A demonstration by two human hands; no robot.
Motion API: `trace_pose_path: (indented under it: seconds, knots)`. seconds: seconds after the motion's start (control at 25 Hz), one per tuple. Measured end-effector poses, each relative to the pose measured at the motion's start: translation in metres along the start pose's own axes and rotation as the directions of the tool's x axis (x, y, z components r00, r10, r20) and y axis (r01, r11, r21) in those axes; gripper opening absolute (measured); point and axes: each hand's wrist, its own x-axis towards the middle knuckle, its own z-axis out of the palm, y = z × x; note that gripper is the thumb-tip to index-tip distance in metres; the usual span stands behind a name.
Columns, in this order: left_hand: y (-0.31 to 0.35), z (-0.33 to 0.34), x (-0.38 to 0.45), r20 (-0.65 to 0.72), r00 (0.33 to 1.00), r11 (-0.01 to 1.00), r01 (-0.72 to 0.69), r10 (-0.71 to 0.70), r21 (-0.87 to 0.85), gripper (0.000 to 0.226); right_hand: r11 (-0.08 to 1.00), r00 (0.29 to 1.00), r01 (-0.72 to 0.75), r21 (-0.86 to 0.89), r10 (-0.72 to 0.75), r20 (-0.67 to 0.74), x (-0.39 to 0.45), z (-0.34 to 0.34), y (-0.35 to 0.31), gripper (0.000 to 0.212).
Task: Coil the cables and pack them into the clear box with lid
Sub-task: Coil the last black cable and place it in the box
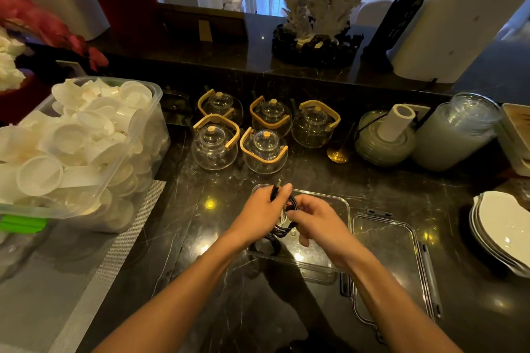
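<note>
A black cable (284,227), wound into a coil, hangs between both hands over the clear box (342,203) on the dark marble counter. My left hand (262,209) pinches the cable's plug end, which sticks up past the fingers. My right hand (312,222) grips the coil's right side. Another dark coiled cable (265,246) seems to lie inside the box at its left, partly hidden by my left wrist. The box's clear lid (387,241) with latch clips lies flat on the counter just right of the box.
Several glass teapots (263,149) with bamboo handles stand behind the box. A big plastic tub (134,149) of white cups sits at the left on a grey mat. Glass jars (456,132) and stacked white plates (502,226) stand at the right. A gold spoon (338,155) lies near the jars.
</note>
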Motion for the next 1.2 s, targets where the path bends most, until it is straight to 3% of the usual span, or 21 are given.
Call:
trace_pose_path:
  seconds: [0.08,0.16,0.32,0.44,0.52,0.64,0.72,0.8,0.88,0.92,1.0,1.08,1.16,1.2]
  knots:
    - [-0.004,0.003,0.001,0.007,1.0,1.0,0.017,-0.017,-0.008,0.052,0.946,0.978,0.101,-0.308,-0.151,-0.141,0.002,0.009,0.008,0.004]
    - [-0.006,0.008,0.003,0.023,0.999,0.998,0.049,-0.048,-0.047,0.051,0.863,0.933,0.153,-0.482,-0.287,-0.218,0.003,0.013,0.015,0.004]
    - [-0.011,0.013,0.007,0.082,0.99,0.971,0.127,-0.112,-0.201,0.047,0.718,0.873,0.193,-0.668,-0.437,-0.217,0.0,0.012,0.025,0.021]
    - [-0.018,0.017,0.013,0.16,0.968,0.917,0.235,-0.192,-0.322,0.048,0.547,0.798,0.273,-0.791,-0.588,-0.132,0.003,0.006,0.032,0.014]
    - [-0.022,0.021,0.019,0.188,0.958,0.912,0.266,-0.216,-0.312,0.046,0.555,0.792,0.284,-0.782,-0.595,-0.135,0.008,0.0,0.037,0.012]
    - [-0.024,0.032,0.024,0.211,0.957,0.928,0.252,-0.197,-0.275,0.048,0.629,0.818,0.229,-0.743,-0.538,-0.203,0.012,-0.006,0.043,0.006]
    - [-0.027,0.038,0.028,0.213,0.967,0.97,0.176,-0.138,-0.17,0.049,0.762,0.826,0.179,-0.622,-0.46,-0.326,0.015,-0.01,0.046,0.002]
    - [-0.035,0.043,0.036,0.232,0.967,0.992,0.12,-0.108,-0.035,0.048,0.961,0.849,0.132,-0.243,-0.236,-0.472,0.019,-0.015,0.043,0.007]
    - [-0.04,0.043,0.042,0.269,0.958,0.995,0.097,-0.098,0.019,0.051,0.99,0.889,0.093,0.102,-0.036,-0.457,0.02,-0.022,0.041,0.01]
    - [-0.041,0.043,0.046,0.294,0.952,0.996,0.084,-0.092,0.04,0.05,0.985,0.909,0.04,0.166,0.033,-0.416,0.022,-0.027,0.044,0.013]
    - [-0.043,0.045,0.053,0.35,0.934,0.993,0.037,-0.074,0.112,0.039,0.983,0.931,-0.12,0.136,0.159,-0.328,0.028,-0.037,0.057,0.014]
    - [-0.045,0.05,0.059,0.42,0.904,0.975,-0.019,-0.078,0.221,0.023,0.967,0.928,-0.255,0.001,0.245,-0.281,0.033,-0.043,0.075,0.007]
    - [-0.053,0.056,0.065,0.486,0.865,0.958,-0.023,-0.125,0.287,0.007,0.934,0.928,-0.309,-0.178,0.255,-0.272,0.037,-0.048,0.087,0.007]
    - [-0.057,0.059,0.068,0.515,0.845,0.949,-0.027,-0.146,0.314,0.01,0.908,0.932,-0.313,-0.28,0.237,-0.275,0.038,-0.049,0.089,0.008]
